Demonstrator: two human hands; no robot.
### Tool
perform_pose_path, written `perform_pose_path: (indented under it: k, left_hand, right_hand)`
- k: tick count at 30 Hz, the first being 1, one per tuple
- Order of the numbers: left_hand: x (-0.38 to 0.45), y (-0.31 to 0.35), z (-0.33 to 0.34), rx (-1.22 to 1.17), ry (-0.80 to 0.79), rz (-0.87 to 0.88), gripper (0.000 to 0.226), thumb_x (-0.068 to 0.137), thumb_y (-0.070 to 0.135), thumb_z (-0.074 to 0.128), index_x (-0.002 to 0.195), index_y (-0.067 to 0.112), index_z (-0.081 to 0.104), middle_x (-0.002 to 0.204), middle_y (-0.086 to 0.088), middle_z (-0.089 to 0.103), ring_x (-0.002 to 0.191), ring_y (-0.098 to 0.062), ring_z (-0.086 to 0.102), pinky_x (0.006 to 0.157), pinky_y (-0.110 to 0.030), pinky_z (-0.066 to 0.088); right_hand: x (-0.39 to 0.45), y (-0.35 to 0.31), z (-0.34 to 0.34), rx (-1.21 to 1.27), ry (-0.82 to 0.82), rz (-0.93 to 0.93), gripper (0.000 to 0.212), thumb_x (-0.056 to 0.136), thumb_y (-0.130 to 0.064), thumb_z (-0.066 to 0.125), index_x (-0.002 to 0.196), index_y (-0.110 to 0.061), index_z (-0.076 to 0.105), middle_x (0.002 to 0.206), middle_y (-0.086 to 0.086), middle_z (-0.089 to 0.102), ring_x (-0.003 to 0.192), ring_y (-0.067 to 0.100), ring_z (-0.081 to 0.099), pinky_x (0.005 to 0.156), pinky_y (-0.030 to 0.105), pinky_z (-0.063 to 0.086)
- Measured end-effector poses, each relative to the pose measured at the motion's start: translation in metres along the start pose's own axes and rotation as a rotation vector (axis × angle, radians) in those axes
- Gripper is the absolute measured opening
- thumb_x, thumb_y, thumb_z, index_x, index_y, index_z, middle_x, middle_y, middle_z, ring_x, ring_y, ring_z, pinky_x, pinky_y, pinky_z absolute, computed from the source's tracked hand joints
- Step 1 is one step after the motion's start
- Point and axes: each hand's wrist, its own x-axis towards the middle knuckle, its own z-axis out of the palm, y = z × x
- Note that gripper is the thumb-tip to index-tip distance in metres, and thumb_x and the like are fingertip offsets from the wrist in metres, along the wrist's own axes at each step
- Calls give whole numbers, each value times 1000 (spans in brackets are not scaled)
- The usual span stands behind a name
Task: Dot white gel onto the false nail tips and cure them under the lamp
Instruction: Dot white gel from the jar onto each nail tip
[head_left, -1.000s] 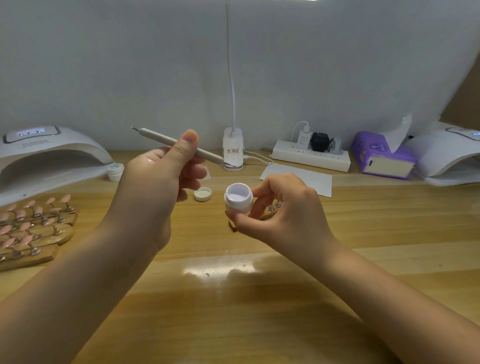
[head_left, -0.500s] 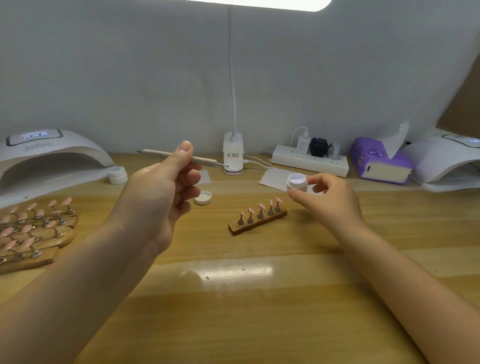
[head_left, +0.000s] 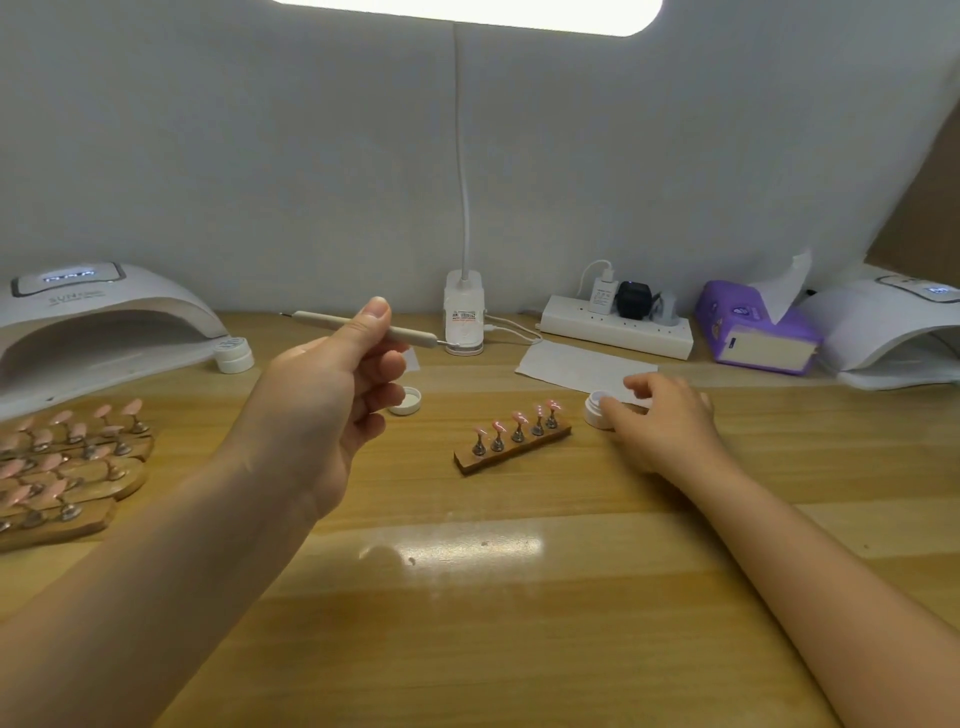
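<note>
I note left hand pinching dotting pen, raised clear of table. Right hand curled around open gel pot, resting on table just beside nail-tip stand — within dipping reach, presumably. Cap lies apart; curing lamp far left.

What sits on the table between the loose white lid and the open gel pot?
The short wooden holder with five pink nail tips stands between the lid and the gel pot, per the head view.
</note>
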Motion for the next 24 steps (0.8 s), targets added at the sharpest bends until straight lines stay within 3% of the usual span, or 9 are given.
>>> perform_pose_path:
  k: [3, 4, 6, 12, 15, 18, 24]
  left_hand:
    - [0, 0, 1, 9, -4, 8, 33, 89, 45, 60, 68, 22, 67, 55, 10, 58, 48, -6, 54, 58, -28, 36]
    - [0, -1, 1, 12, -7, 12, 32, 90, 45, 60, 70, 22, 67, 54, 11, 58, 48, -6, 53, 58, -28, 36]
    - [0, -1, 1, 19, -8, 18, 30, 90, 45, 59, 72, 22, 66, 54, 11, 58, 48, -6, 53, 57, -27, 36]
    - [1, -4, 0, 31, 1, 19, 33, 92, 44, 58, 68, 22, 66, 55, 11, 59, 48, -6, 53, 57, -27, 36]
    - [3, -5, -1, 40, 10, 22, 33, 92, 44, 58, 68, 23, 66, 56, 11, 60, 48, -5, 54, 58, -28, 37]
    - [4, -10, 0, 71, 36, 53, 32, 92, 43, 58, 68, 23, 65, 55, 11, 60, 48, -5, 54, 60, -29, 37]
    - [5, -18, 1, 100, 61, 72, 28, 95, 40, 54, 78, 22, 67, 55, 11, 59, 51, -5, 55, 63, -31, 37]
  right_hand:
    - [-7, -8, -3, 104, 247, -313, 21, 93, -33, 58, 98, -14, 65, 88, -5, 60, 91, 19, 57, 80, 34, 46]
    - [-10, -12, -4, 154, 265, -364, 21, 93, -33, 59, 87, -14, 65, 77, -7, 59, 79, 16, 58, 71, 32, 47]
    - [-15, -24, -5, 255, 208, -356, 29, 89, -39, 61, 75, -13, 63, 66, -4, 60, 65, 13, 57, 61, 30, 47]
    - [-42, -55, 8, 362, -55, -332, 52, 81, -54, 60, 59, -7, 60, 55, 6, 59, 58, 21, 58, 69, 42, 53]
    - [-52, -54, 13, 106, -49, -430, 39, 87, -47, 58, 62, -17, 64, 54, -7, 55, 54, 13, 52, 63, 36, 49]
    - [-59, -53, 20, -154, -5, -522, 29, 88, -48, 56, 82, -25, 72, 63, -14, 51, 63, 6, 47, 57, 24, 38]
    - [-60, -57, 29, -86, -52, -451, 27, 91, -50, 55, 98, -32, 75, 76, -11, 67, 72, 8, 56, 56, 25, 40]
